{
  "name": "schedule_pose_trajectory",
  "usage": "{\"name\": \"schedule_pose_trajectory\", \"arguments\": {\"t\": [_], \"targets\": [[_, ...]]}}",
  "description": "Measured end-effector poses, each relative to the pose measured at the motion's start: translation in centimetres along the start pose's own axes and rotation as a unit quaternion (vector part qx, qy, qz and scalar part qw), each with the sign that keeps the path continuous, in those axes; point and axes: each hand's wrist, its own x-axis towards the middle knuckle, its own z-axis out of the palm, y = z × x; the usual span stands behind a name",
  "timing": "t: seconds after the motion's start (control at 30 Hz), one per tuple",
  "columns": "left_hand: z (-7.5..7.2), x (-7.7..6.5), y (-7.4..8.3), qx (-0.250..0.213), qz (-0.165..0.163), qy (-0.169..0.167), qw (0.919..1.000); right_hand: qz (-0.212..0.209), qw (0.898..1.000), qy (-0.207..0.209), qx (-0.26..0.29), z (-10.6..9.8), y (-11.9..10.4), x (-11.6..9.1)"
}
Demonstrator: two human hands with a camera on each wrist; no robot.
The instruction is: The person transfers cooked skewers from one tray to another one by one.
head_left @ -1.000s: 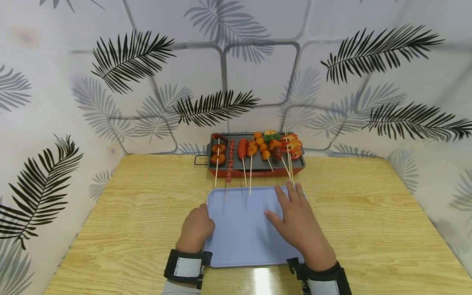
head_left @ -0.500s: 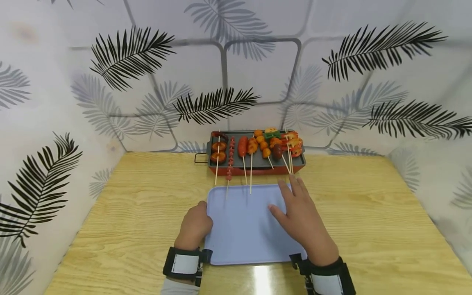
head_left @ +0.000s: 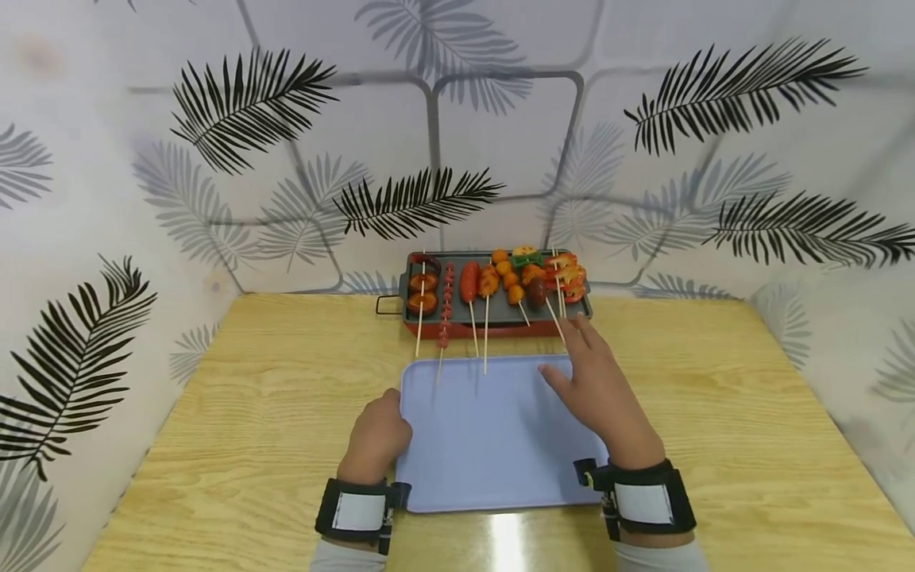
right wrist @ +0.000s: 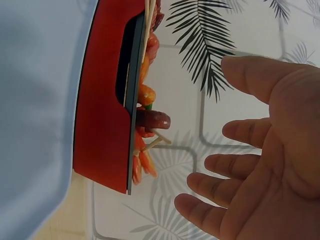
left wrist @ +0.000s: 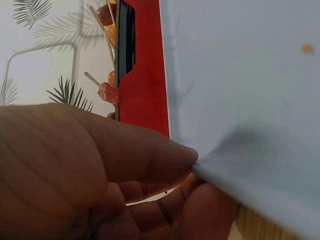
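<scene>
My left hand pinches the left rim of a pale blue tray; in the left wrist view the thumb lies on top of the rim. My right hand hovers over the tray's right side with spread fingers and holds nothing. Its fingertips appear near the stick ends of the skewers at the right of a red and black toy grill. On the grill lie a red sausage skewer, an orange ball skewer, a shrimp-like skewer and a small-meat-piece skewer.
A skewer of brown round slices lies at the grill's left end, beside a wire handle. Several sticks jut out over the grill's front towards the tray. The wooden table meets a leaf-patterned wall covering behind the grill.
My right hand has moved to the right and forward, towards the grill's right end. The left hand stays at the tray's left rim.
</scene>
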Motion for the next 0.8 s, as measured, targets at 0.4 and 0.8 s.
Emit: {"name": "schedule_pose_trajectory", "arguments": {"t": [0.4,0.8], "targets": [[0.1,0.1,-0.2,0.001,0.000,0.000,1.0000,0.005,1.000,-0.016,0.017,-0.5,1.9,1.9],[0.1,0.1,-0.2,0.005,0.001,-0.003,1.0000,0.039,0.997,-0.052,0.028,0.4,4.6,3.3]]}}
